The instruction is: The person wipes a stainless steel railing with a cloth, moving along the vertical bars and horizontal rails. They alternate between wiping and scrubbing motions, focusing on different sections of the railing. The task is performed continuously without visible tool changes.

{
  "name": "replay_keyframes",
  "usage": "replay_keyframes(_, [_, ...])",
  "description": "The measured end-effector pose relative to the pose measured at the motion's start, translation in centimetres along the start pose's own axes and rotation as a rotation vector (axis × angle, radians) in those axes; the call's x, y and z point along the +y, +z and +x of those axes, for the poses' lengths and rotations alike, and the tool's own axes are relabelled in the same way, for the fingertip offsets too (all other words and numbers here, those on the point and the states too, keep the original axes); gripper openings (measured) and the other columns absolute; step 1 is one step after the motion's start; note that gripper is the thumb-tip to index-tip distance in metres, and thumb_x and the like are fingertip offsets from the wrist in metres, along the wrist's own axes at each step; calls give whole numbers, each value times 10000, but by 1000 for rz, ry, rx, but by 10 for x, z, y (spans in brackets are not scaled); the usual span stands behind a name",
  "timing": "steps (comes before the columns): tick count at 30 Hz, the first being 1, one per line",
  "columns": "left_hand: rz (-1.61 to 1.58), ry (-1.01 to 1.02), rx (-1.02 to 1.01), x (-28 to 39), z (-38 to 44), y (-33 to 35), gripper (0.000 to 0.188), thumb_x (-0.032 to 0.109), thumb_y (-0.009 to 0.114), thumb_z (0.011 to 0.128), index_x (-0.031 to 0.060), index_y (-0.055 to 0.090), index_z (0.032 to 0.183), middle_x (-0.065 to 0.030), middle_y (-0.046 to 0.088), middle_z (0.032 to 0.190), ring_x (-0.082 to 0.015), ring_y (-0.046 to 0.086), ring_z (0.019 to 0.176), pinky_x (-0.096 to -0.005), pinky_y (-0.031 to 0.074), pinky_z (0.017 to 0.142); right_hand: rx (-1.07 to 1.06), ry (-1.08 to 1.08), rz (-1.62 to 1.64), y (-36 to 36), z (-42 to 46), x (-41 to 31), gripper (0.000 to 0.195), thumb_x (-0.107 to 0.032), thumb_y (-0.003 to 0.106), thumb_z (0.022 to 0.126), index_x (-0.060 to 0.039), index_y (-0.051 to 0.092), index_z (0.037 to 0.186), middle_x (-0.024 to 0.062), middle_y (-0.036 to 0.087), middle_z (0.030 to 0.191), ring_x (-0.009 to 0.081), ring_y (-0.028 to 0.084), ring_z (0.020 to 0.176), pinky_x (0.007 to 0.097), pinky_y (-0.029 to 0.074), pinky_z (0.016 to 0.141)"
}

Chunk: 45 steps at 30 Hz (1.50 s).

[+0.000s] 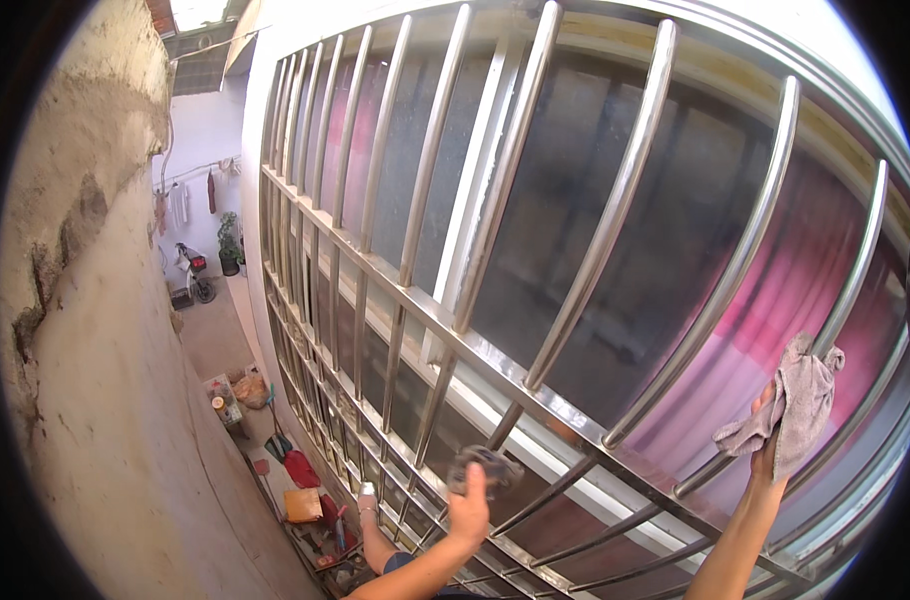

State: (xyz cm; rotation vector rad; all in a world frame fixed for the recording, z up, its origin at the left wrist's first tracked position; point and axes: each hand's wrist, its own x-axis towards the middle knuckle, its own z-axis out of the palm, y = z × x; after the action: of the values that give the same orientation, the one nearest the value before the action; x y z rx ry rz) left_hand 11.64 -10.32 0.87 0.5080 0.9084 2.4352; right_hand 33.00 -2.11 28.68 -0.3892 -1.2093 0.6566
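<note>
Before me runs a window grille of stainless-steel bars [605, 232], set in front of sliding window panes [575, 150]. My left hand [468, 510] grips a dark grey, blurred wad [486, 471], perhaps a scouring pad. That wad is at a vertical bar below the flat crossbar [492, 352]; whether it touches is unclear. On the right, a grey-brown cloth [804, 405] wraps around another upright bar [860, 255]. My right hand [764, 442] holds this cloth to the bar, most of its fingers hidden by the fabric.
A rough, cracked wall [110, 337] closes in on the left. Far below are a red bag [300, 469], an orange-yellow box [303, 505] and a small table [222, 397]. A bare leg [378, 544] reaches down beside the grille. Farther off stand a potted plant [228, 244] and a scooter [198, 274].
</note>
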Motion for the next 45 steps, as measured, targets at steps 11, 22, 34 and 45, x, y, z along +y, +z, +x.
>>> replay_keyframes(11, [-105, 854, -190, 239, 246, 192, 325, 317, 488, 998, 61, 540, 1191, -53, 624, 1088, -133, 592, 987, -290, 477, 804, -49, -42, 89, -20, -4, 32, 372, -290, 572, 935, -53, 490, 1210, 65, 577, 778, 135, 573, 600, 239, 485, 503])
replay_keyframes(22, [-546, 91, -254, 300, 364, 278, 158, 187, 545, 937, 69, 535, 1042, -93, 612, 972, -243, 629, 831, -474, 535, 673, -21, -39, 130, -13, -4, 21, 347, -251, 589, 920, -55, 496, 1191, 32, 545, 690, 106, 538, 533, 231, 453, 458])
replay_keyframes(34, [-375, 202, -447, 350, 328, 323, 116, -33, 529, 841, -17, 514, 955, -155, 587, 962, -292, 616, 852, -527, 549, 739, -66, -142, -43, 2, -7, 6, 363, -321, 562, 932, -46, 507, 1162, 9, 509, 658, 85, 515, 510, 209, 425, 445])
replay_keyframes(45, [-107, 37, -491, 327, 329, 259, 248, 25, 469, 924, 46, 435, 1169, -156, 554, 1137, -305, 602, 1006, -561, 489, 869, 35, -91, 64, 6, -13, 9, 396, -232, 585, 923, -69, 470, 1265, 32, 594, 824, 81, 526, 530, 202, 442, 462])
